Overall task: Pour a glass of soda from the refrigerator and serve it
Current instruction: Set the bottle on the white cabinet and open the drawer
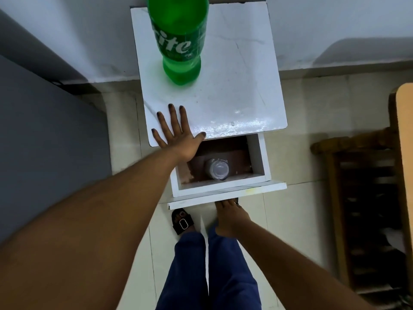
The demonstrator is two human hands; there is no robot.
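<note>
Green plastic soda bottle (178, 39) stands on scuffed white cabinet top (234, 86); left hand (176, 133) flat, grip spread.

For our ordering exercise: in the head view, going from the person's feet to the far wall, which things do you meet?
sandal → right hand on the drawer front → glass in the open drawer → left hand flat on the tabletop → bottle
</note>
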